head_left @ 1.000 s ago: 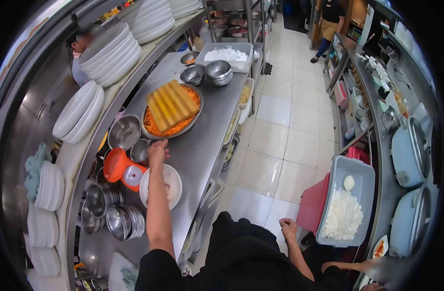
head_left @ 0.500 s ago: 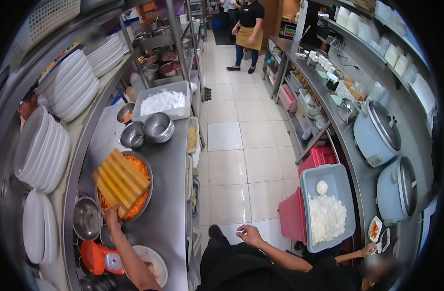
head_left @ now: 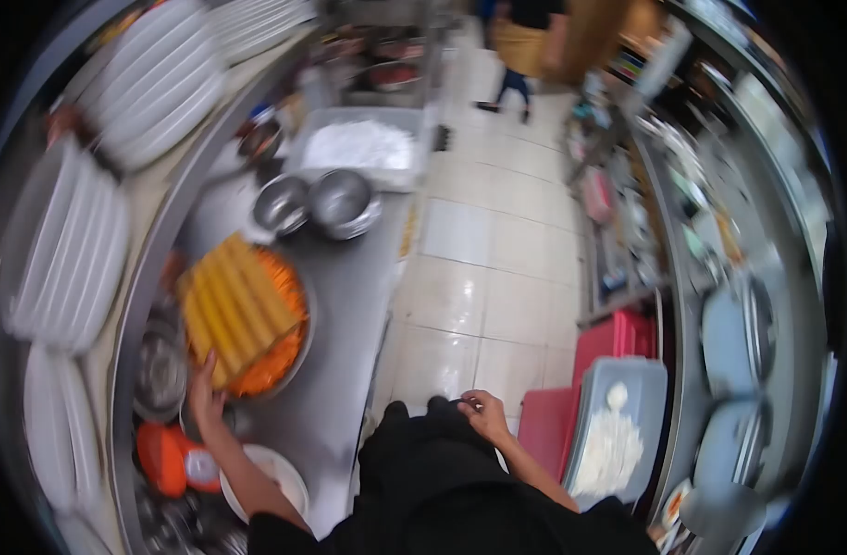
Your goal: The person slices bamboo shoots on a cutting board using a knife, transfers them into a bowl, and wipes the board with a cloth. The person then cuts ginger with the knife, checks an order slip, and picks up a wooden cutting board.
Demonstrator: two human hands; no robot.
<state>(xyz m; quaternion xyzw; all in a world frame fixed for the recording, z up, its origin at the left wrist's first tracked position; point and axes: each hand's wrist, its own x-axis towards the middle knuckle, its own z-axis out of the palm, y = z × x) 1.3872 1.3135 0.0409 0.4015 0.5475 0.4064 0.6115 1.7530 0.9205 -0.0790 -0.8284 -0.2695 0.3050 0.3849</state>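
Observation:
A striped wooden cutting board (head_left: pixel 236 305) lies tilted across a large metal bowl (head_left: pixel 311 328) of shredded carrot (head_left: pixel 280 361). My left hand (head_left: pixel 206 398) is closed at the board's near corner, with a finger along its edge; part of the grip is hidden. Below that hand are an orange kitchen scale (head_left: pixel 162 460) and a white bowl (head_left: pixel 292 479) whose contents my forearm partly covers. Low over the floor, by my legs, my right hand (head_left: pixel 483 414) has its fingers curled together. Whatever is in those fingers, if anything, cannot be made out.
Stacked white plates (head_left: pixel 67 250) line the left shelf. Metal bowls (head_left: pixel 342 202) and a tub of white powder (head_left: pixel 419 153) stand further along the counter. To the right, a grey tub (head_left: pixel 647 393) holds rice beside red bins (head_left: pixel 545 430). A person (head_left: pixel 519 55) stands down the aisle.
The view has shifted and blurred, looking further down. My left hand stays at the board's corner, while my right hand has drawn closer to my legs.

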